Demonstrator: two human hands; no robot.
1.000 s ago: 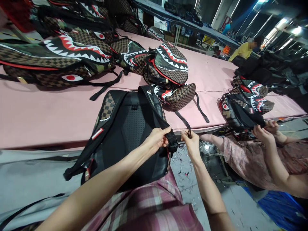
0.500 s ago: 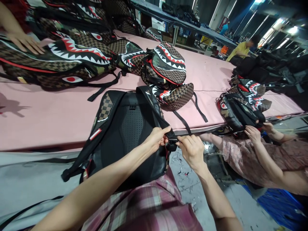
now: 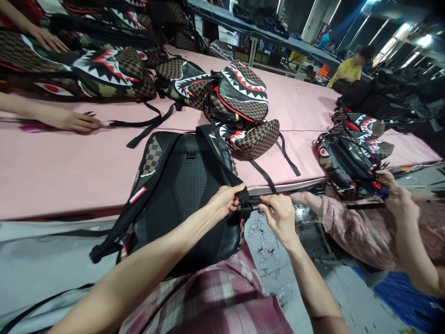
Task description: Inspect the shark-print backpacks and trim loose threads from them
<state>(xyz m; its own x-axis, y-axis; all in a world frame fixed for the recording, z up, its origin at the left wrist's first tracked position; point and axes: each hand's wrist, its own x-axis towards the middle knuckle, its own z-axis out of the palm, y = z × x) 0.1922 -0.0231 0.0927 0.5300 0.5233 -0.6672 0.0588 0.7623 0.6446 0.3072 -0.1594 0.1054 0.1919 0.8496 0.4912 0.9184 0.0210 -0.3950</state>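
The pink tabletop (image 3: 69, 171) carries shark-mouth backpacks; your black backpack (image 3: 184, 195) lies back-panel up, hanging over its near edge. Its shoulder strap (image 3: 222, 162) runs from the top of the pack toward you, long axis pointing at your hands. Your left hand (image 3: 224, 202) pinches the strap end at the buckle (image 3: 245, 204); your right hand (image 3: 280, 218) grips the thin webbing (image 3: 260, 200) just right of it, fingers closed.

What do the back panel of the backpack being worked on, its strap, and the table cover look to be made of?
Back panel: likely padded mesh fabric, matte black with a dotted perforated texture. Strap, pinched by the left hand and right hand: flat black woven webbing, probably nylon. Table cover: smooth matte pink sheet, cloth or vinyl, unclear.
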